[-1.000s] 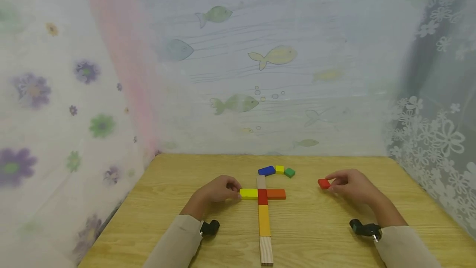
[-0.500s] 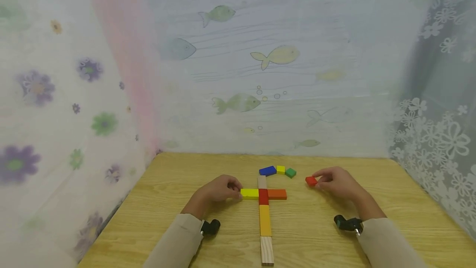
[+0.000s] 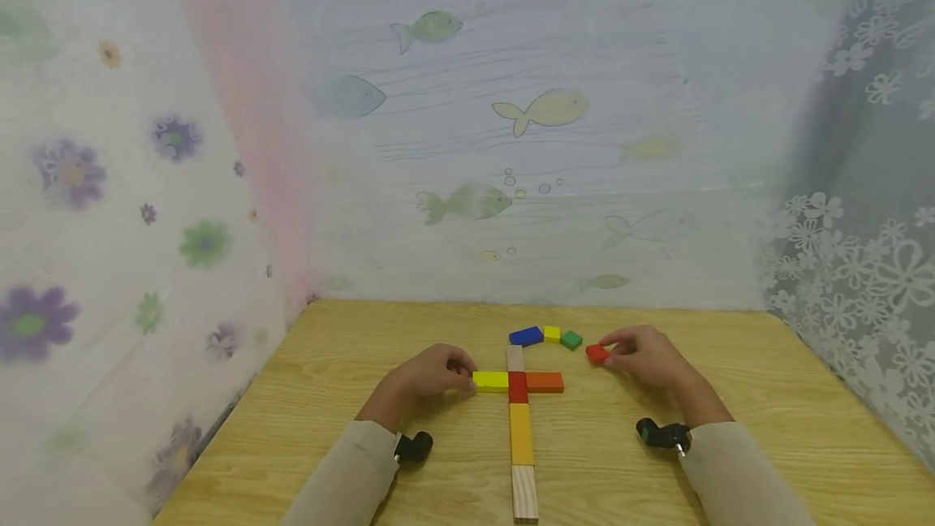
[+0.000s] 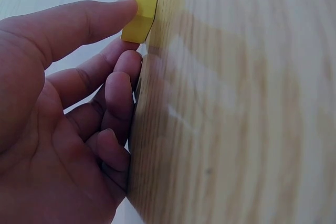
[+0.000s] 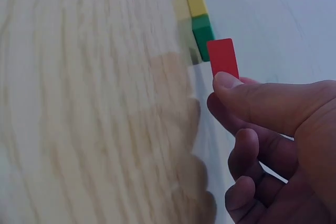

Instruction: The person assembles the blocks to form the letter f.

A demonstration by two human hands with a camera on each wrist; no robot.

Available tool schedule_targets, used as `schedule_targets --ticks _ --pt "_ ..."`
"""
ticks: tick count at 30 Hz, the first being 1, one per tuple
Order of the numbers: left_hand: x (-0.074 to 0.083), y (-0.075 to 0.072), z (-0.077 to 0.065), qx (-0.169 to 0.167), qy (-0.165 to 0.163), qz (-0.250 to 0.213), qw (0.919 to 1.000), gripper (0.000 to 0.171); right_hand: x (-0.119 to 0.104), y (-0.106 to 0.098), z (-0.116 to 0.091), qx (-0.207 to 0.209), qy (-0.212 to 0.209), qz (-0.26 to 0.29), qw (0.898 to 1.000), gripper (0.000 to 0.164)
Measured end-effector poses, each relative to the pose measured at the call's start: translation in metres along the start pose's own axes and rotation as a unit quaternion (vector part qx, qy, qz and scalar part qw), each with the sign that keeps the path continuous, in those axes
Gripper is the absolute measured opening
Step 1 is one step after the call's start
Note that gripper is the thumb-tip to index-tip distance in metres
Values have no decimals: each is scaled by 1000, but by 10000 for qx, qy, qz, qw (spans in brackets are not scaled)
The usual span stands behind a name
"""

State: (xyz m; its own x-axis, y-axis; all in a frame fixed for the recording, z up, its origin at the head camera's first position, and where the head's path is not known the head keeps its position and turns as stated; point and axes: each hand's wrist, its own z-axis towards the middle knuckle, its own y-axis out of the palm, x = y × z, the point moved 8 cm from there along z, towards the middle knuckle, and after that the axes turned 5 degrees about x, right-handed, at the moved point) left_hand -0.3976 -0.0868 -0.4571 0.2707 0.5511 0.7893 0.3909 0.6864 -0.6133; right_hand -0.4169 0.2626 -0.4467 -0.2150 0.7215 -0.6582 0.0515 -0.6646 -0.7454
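Thumb and fingers of my right hand pinch a small red block, close to the green block. The green one ends a short curved row with a yellow cube and a blue block. My left hand pinches the outer end of a yellow block, the left arm of a cross laid flat. A dark red block forms its centre and an orange block its right arm. The stem has a pale block above, an amber block and a wood-grain block below.
All the blocks lie on a wooden table. Sheets printed with fish and flowers hang at the back and sides. Each wrist carries a small black camera, such as the right one.
My right hand has moved left with the red block, bringing it nearer the green block. My left hand stays at the yellow block's end.
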Motion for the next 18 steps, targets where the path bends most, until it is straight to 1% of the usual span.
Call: schedule_targets --ticks 3,8,15,18 --pt "0 0 0 7 -14 -23 10000 23 -1 3 1 47 -15 21 10000 34" --pt "-1 -2 -2 35 -36 -28 10000 22 -4 6 2 11 -13 82 10000 36" --pt "-2 1 1 -30 14 28 10000 23 -1 7 4 16 21 -14 10000 34" --pt "-3 0 1 26 -16 56 10000 22 -3 9 6 38 -63 -1 10000 34"
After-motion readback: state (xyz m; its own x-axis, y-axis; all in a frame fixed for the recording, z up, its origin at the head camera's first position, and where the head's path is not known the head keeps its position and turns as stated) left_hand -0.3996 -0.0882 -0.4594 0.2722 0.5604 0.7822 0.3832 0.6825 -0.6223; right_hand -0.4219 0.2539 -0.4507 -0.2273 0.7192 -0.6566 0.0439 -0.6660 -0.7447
